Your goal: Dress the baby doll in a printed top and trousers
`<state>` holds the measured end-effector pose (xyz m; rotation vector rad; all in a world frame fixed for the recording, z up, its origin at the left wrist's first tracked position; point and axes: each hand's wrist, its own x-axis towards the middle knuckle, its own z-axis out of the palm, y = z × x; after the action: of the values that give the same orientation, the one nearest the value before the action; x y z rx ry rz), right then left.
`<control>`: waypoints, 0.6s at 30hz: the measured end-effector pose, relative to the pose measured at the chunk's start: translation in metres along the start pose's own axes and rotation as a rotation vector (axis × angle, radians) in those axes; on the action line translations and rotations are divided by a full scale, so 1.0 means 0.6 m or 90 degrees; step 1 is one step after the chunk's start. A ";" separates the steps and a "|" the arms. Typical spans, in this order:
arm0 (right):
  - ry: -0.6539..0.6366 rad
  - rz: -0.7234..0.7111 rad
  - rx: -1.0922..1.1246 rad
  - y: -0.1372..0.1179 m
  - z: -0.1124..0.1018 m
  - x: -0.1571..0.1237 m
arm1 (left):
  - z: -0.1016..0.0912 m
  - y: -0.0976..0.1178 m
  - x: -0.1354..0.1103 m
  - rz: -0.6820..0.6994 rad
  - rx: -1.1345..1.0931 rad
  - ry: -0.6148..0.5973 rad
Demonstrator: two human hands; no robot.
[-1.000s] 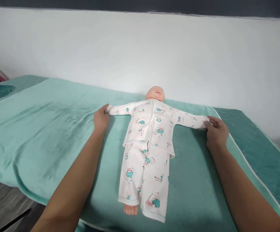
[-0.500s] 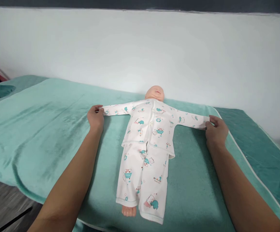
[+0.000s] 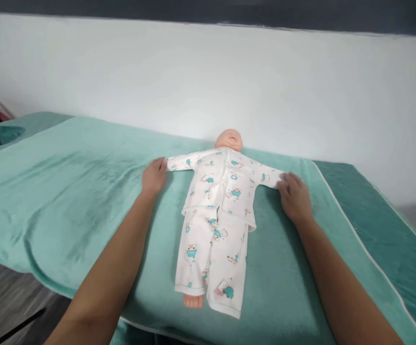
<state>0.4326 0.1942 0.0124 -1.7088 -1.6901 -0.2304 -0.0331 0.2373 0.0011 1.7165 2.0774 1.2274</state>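
A baby doll (image 3: 228, 139) lies on its back, dressed in a white printed jacket (image 3: 208, 184) and matching trousers (image 3: 193, 254). Both sleeves stretch out sideways. My left hand (image 3: 154, 175) has its fingers closed on the end of the sleeve at the left. At the right, my right hand (image 3: 296, 195) pinches the end of the other sleeve. One foot (image 3: 193, 300) shows below the left trouser leg; the other is hidden in the cloth. The jacket fronts meet down the middle, with a button near the chest.
A light green plush blanket (image 3: 78, 191) covers the surface under the doll. Darker green cloth (image 3: 380, 211) borders it at the right. Behind stands a white wall (image 3: 208, 76). Grey floor (image 3: 6, 292) and a thin black bar (image 3: 21, 326) show at lower left.
Both hands have moved inward toward the doll's body, the right one farther. The sleeves reach out less far than before.
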 end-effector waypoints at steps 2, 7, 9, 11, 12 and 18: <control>-0.112 0.023 -0.018 -0.009 0.001 -0.011 | -0.005 0.010 -0.012 -0.018 0.069 -0.050; -0.152 0.115 -0.046 -0.018 -0.022 -0.049 | -0.025 0.027 -0.059 -0.041 0.128 -0.036; -0.109 0.091 -0.006 -0.042 -0.044 -0.082 | -0.039 0.033 -0.091 -0.025 0.076 -0.004; -0.074 0.041 0.068 -0.086 -0.070 -0.133 | -0.057 0.040 -0.137 -0.001 -0.004 0.020; -0.071 0.017 0.114 -0.113 -0.085 -0.163 | -0.068 0.044 -0.167 0.012 -0.048 0.026; -0.130 -0.110 0.318 -0.275 -0.153 -0.343 | -0.136 0.068 -0.390 0.033 -0.228 -0.067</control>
<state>0.2848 -0.0426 0.0180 -1.2479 -1.8517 0.2783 0.0222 -0.0078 -0.0009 1.6364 1.6421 1.3912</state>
